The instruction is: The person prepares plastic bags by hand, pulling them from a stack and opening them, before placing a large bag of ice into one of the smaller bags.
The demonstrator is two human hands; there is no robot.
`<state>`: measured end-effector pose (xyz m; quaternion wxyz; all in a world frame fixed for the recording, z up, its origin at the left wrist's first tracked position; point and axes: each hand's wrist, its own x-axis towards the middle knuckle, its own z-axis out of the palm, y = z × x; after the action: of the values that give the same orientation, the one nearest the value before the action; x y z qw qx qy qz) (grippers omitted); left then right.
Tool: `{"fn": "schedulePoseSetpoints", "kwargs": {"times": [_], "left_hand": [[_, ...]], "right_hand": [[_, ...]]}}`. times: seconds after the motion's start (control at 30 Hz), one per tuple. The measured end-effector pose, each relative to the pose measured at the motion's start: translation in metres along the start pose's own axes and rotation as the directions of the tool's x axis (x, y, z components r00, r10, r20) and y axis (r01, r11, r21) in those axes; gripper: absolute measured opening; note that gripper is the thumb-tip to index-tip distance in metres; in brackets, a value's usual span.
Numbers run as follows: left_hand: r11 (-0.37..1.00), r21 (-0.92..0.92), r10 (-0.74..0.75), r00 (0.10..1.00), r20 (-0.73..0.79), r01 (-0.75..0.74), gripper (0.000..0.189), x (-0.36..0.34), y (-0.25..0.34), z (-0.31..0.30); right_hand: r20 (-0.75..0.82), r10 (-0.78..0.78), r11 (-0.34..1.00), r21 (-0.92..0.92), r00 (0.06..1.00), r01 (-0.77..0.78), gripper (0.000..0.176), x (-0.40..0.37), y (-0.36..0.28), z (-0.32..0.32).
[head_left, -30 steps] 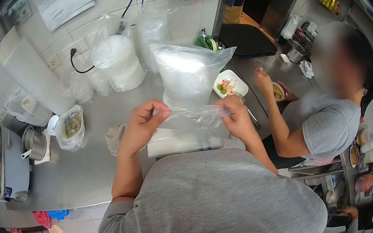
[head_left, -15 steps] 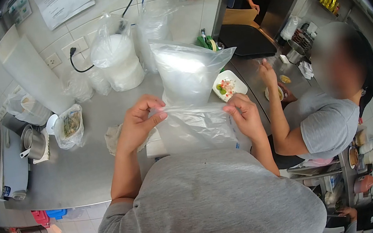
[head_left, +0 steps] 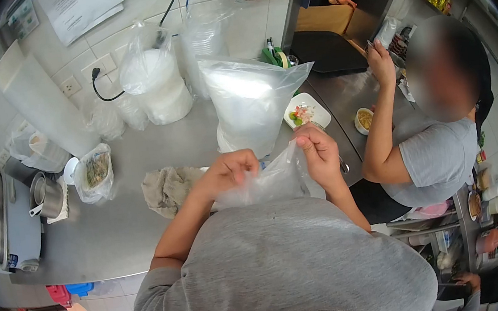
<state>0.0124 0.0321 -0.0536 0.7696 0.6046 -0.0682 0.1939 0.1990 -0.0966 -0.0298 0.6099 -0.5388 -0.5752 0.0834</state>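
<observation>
A clear plastic bag point(head_left: 282, 176) is stretched and creased between my hands, close to my shirt. My right hand point(head_left: 320, 152) pinches its gathered upper right corner between thumb and fingers. Against the bag's left side, my left hand point(head_left: 226, 174) is closed with curled fingers; motion blurs the fingertips. Just beyond my hands stands a large, full-looking clear bag point(head_left: 246, 103) of pale contents. A crumpled grey-beige cloth point(head_left: 169, 190) lies beside my left forearm. Past my right hand sits a white square dish point(head_left: 309, 112) with chopped red, white and green food.
On the steel counter point(head_left: 115, 234), a bagged container of greens point(head_left: 96, 173), a metal pot point(head_left: 46, 196) and bagged white containers point(head_left: 159, 85) stand left. At right, a co-worker in a grey shirt point(head_left: 433, 158) raises one hand near a bowl of food point(head_left: 365, 119).
The bag's flat, stretched edge is now bunched up at my right hand. My left hand has moved right and down, uncovering the cloth. The co-worker's hand has risen, showing the bowl.
</observation>
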Motion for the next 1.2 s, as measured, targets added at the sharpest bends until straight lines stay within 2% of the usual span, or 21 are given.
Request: {"fn": "schedulePoseSetpoints", "kwargs": {"times": [0.03, 0.07, 0.13, 0.23, 0.33, 0.43, 0.53, 0.6, 0.63, 0.67, 0.73, 0.77, 0.83, 0.87, 0.9, 0.97, 1.07, 1.1, 1.13, 1.17, 1.2], "left_hand": [[0.999, 0.028, 0.039, 0.992, 0.123, -0.043, 0.025, 0.004, 0.001, 0.000], [0.992, 0.125, -0.034, 0.988, 0.151, 0.015, 0.025, 0.003, 0.004, 0.001], [0.941, 0.319, -0.184, 0.965, 0.187, 0.117, 0.024, 0.000, 0.012, 0.002], [0.897, 0.403, -0.266, 0.950, 0.164, 0.181, 0.021, -0.003, 0.020, 0.003], [0.904, 0.383, 0.183, 0.982, 0.055, -0.190, 0.015, -0.006, 0.003, -0.007], [0.982, -0.129, 0.110, 0.975, -0.195, -0.136, 0.017, -0.014, 0.019, -0.003], [1.000, -0.026, -0.003, 0.944, -0.331, -0.006, 0.025, -0.022, 0.012, -0.020], [0.992, -0.067, -0.115, 0.987, -0.114, 0.108, 0.025, -0.021, 0.008, -0.025], [0.983, -0.077, -0.168, 0.986, -0.003, 0.167, 0.025, -0.020, 0.007, -0.026], [0.981, 0.065, -0.191, 0.974, 0.123, 0.184, 0.024, -0.016, 0.004, -0.022], [0.927, 0.342, -0.278, 0.896, 0.347, 0.155, 0.023, -0.004, 0.003, -0.008], [0.935, 0.320, -0.244, 0.928, 0.280, 0.150, 0.022, -0.005, 0.006, -0.008], [0.951, 0.279, -0.176, 0.975, 0.138, 0.132, 0.020, -0.009, 0.014, -0.014], [0.993, -0.010, -0.116, 0.993, -0.016, 0.116, 0.021, -0.014, 0.010, -0.029], [0.956, -0.292, -0.099, 0.979, -0.180, 0.043, 0.022, -0.015, 0.007, -0.044], [0.924, -0.358, 0.018, 0.950, -0.311, -0.134, 0.025, 0.000, 0.054, -0.032], [0.793, -0.609, 0.005, 0.999, -0.040, -0.028, 0.025, 0.023, 0.062, -0.071], [0.902, -0.423, -0.056, 0.952, -0.301, -0.081, 0.024, 0.034, 0.073, -0.058], [0.974, -0.214, -0.059, 0.835, -0.548, -0.071, 0.023, 0.050, 0.091, -0.031], [1.000, -0.005, -0.004, 0.661, -0.750, 0.000, 0.022, 0.061, 0.102, -0.019], [0.995, 0.071, 0.003, 0.679, -0.734, 0.072, 0.023, 0.070, 0.102, -0.033]], "right_hand": [[-0.037, 0.017, 0.999, 0.046, 0.999, -0.016, 0.017, -0.001, 0.001, 0.001], [-0.048, 0.083, 0.994, 0.080, 0.995, -0.079, 0.017, -0.002, 0.002, -0.001], [-0.064, 0.211, 0.968, 0.148, 0.975, -0.200, 0.015, -0.005, 0.006, -0.009], [0.022, 0.310, 0.906, 0.294, 0.950, -0.303, 0.015, -0.009, 0.013, -0.020], [0.234, 0.204, 0.903, 0.330, 0.951, -0.275, 0.014, -0.006, 0.006, -0.023], [0.431, 0.228, 0.921, 0.196, 0.873, -0.337, 0.013, -0.007, 0.004, -0.021], [0.477, 0.314, 0.933, 0.004, 0.821, -0.360, 0.012, -0.009, 0.014, -0.023], [0.154, 0.142, 0.979, 0.123, 0.978, -0.162, 0.017, -0.005, 0.019, -0.018], [-0.022, 0.050, 0.987, 0.156, 0.998, -0.046, 0.020, -0.003, 0.020, -0.016], [0.000, 0.107, 0.913, 0.396, 0.994, -0.098, 0.022, -0.001, 0.016, -0.018], [0.084, 0.193, 0.595, 0.783, 0.978, -0.185, 0.029, 0.004, 0.004, -0.020], [0.290, 0.005, 0.323, 0.905, 0.957, -0.276, 0.041, 0.004, 0.009, -0.023], [0.396, 0.218, 0.500, 0.739, 0.892, -0.451, 0.037, -0.008, 0.017, -0.030], [0.421, 0.330, 0.562, 0.631, 0.845, -0.534, 0.035, -0.014, 0.024, -0.032], [0.597, -0.026, 0.800, 0.494, 0.802, -0.342, 0.032, -0.004, 0.048, -0.030], [0.661, -0.063, 0.729, 0.542, 0.748, -0.418, 0.034, -0.006, 0.076, -0.037], [0.326, 0.182, 0.498, 0.783, 0.928, -0.373, 0.052, 0.017, 0.046, -0.024], [0.356, 0.082, 0.349, 0.865, 0.931, -0.361, 0.060, 0.036, 0.041, -0.028], [0.381, -0.018, 0.186, 0.910, 0.924, -0.371, 0.070, 0.056, 0.035, -0.031], [0.417, 0.004, 0.039, 0.908, 0.909, -0.417, 0.060, 0.068, 0.057, -0.027], [0.452, 0.027, -0.111, 0.888, 0.891, -0.447, 0.050, 0.080, 0.079, -0.023]]}}
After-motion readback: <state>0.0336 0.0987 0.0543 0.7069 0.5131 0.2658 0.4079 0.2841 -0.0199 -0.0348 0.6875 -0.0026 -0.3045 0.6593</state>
